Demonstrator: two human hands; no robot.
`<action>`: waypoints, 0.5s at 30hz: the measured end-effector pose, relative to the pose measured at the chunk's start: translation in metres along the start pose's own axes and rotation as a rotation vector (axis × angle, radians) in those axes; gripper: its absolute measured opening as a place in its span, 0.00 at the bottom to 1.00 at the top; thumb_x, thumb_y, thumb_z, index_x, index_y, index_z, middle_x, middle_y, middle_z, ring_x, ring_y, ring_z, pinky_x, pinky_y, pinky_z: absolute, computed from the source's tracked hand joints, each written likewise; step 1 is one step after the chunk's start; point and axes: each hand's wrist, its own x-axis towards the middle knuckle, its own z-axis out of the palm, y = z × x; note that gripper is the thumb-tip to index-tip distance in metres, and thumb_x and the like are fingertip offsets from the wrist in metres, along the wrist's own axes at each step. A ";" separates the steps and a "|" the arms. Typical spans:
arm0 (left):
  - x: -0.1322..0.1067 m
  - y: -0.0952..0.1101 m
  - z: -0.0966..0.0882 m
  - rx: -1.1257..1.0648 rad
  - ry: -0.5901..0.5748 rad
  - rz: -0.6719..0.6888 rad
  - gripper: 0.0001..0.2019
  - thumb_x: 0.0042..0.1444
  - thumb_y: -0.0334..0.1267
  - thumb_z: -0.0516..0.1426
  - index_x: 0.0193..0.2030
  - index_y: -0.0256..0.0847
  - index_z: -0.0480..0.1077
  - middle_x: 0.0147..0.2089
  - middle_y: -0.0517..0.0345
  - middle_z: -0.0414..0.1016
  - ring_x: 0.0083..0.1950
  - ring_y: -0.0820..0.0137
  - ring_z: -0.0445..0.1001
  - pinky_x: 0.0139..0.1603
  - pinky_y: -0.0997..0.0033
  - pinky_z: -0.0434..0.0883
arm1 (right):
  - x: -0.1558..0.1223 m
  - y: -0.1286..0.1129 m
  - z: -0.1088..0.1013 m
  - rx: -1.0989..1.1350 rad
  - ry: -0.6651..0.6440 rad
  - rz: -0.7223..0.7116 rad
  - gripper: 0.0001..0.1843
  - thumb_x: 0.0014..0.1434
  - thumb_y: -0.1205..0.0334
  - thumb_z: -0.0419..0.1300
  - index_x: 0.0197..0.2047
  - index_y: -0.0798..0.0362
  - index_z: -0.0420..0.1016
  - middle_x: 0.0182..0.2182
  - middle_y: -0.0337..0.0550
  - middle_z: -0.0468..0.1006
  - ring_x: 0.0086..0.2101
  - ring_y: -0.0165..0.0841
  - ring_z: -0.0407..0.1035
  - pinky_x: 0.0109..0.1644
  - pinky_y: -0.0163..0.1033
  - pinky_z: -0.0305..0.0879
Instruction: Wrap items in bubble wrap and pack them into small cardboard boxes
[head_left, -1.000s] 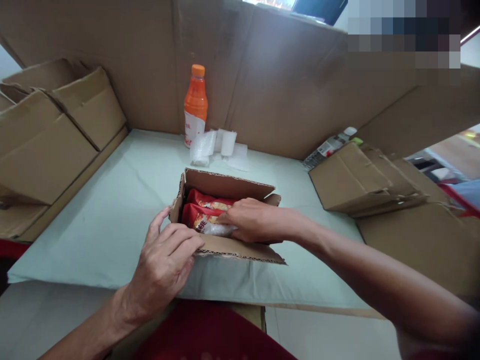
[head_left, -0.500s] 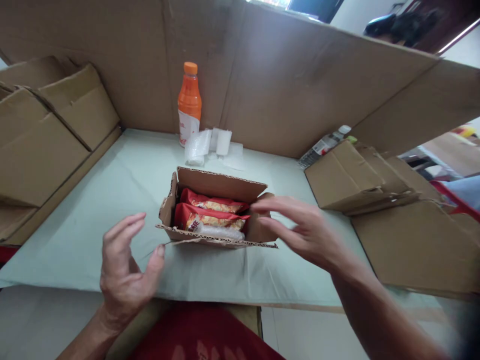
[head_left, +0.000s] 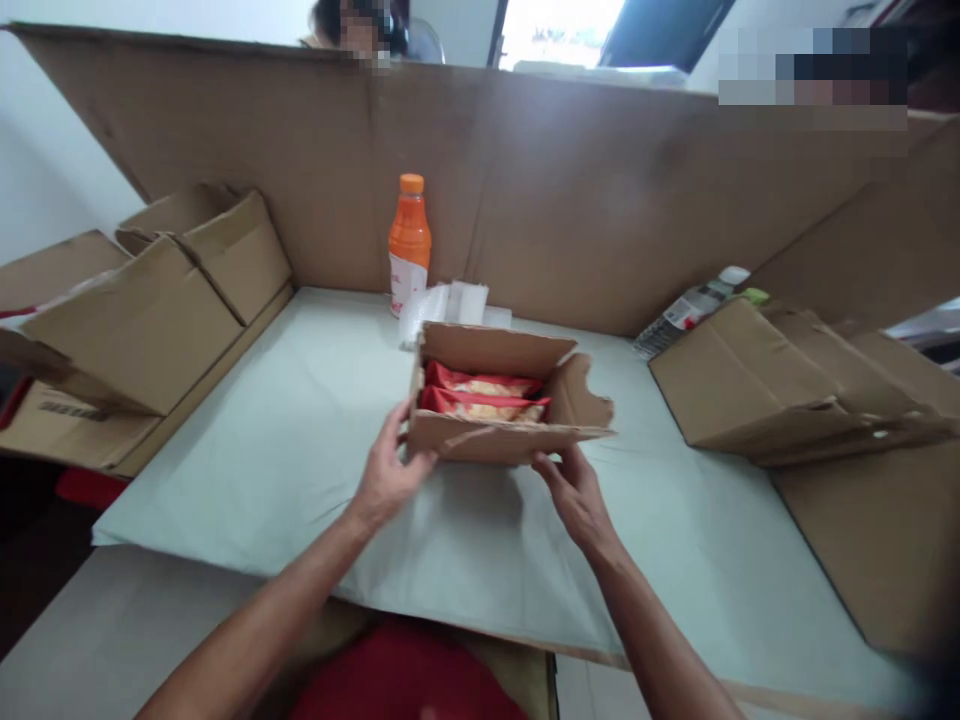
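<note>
An open cardboard box [head_left: 495, 443], its flaps standing up, is between my two hands and looks raised a little above the cloth. Inside it lie two red snack bags [head_left: 487, 403] side by side. My left hand [head_left: 390, 465] is closed on the box's left end, thumb on the near wall. My right hand [head_left: 574, 490] grips the lower right part of the near wall, with some fingers hidden under the box. Behind the box are pieces of bubble wrap [head_left: 427, 312], partly covered by it.
An orange-capped bottle [head_left: 409, 245] stands at the back against a cardboard wall [head_left: 600, 200]. Cardboard boxes [head_left: 225, 260] line the left side. More boxes [head_left: 750, 370] and a tilted clear bottle [head_left: 690, 310] are on the right. A person [head_left: 352, 25] is beyond the wall.
Both hands, open beside the box before, have taken hold of it. The box has come up off the cloth and back toward the bubble wrap. The camera view has shifted too.
</note>
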 end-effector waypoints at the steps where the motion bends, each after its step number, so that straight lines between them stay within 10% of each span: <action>1: -0.006 -0.001 0.008 0.026 -0.013 0.020 0.37 0.52 0.40 0.61 0.70 0.42 0.57 0.70 0.42 0.64 0.68 0.53 0.67 0.66 0.51 0.69 | 0.003 0.004 -0.006 0.041 0.008 0.015 0.27 0.58 0.40 0.62 0.49 0.53 0.71 0.44 0.49 0.80 0.39 0.39 0.74 0.46 0.46 0.73; 5: -0.060 -0.019 0.012 0.135 0.055 0.020 0.40 0.54 0.34 0.59 0.73 0.47 0.52 0.75 0.46 0.57 0.75 0.53 0.57 0.72 0.48 0.62 | 0.008 0.014 -0.003 0.158 -0.072 0.002 0.29 0.59 0.43 0.65 0.57 0.49 0.68 0.55 0.50 0.77 0.49 0.41 0.74 0.53 0.47 0.72; 9: -0.098 -0.032 -0.028 0.210 0.225 -0.022 0.39 0.59 0.35 0.57 0.75 0.50 0.46 0.76 0.48 0.52 0.75 0.54 0.58 0.70 0.51 0.66 | 0.043 -0.007 0.068 0.189 -0.271 -0.129 0.31 0.62 0.44 0.61 0.63 0.52 0.63 0.58 0.54 0.74 0.54 0.43 0.71 0.54 0.48 0.72; 15: -0.030 -0.043 -0.087 0.220 0.431 -0.010 0.40 0.58 0.35 0.57 0.75 0.49 0.45 0.77 0.45 0.47 0.76 0.54 0.52 0.65 0.54 0.71 | 0.110 -0.058 0.227 -0.088 -0.375 -0.379 0.43 0.61 0.55 0.59 0.73 0.59 0.46 0.69 0.64 0.57 0.66 0.48 0.57 0.62 0.52 0.67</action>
